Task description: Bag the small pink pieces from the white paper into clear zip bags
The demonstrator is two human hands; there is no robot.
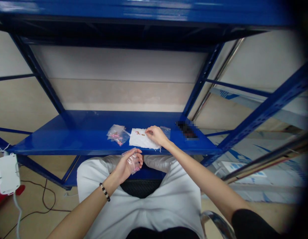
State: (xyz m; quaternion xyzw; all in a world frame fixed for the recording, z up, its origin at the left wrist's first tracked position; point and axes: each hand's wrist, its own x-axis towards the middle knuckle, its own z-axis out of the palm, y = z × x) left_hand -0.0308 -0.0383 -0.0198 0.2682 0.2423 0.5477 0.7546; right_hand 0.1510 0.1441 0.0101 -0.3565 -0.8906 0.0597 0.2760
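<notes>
My left hand [129, 163] is curled around a small clear plastic bag [133, 162] with pink bits in its lower end, held in front of the shelf edge above my lap. On the blue shelf lies a white paper sheet [141, 141] with a few small pink and brown pieces [138, 133] on it. Over its right part my right hand [155, 134] reaches down with fingertips pinched together; whatever is between them is too small to make out. Left of the paper rests a pile of clear bags [117, 134] holding pink pieces. Another clear bag [165, 132] lies partly behind my right hand.
A dark pixelated object [187, 130] lies at the shelf's right end. Blue uprights [202, 79] and an upper shelf [144, 13] frame the space. At far left hangs a white power box [7, 173] with a cable; dark cords [45, 199] run across the floor.
</notes>
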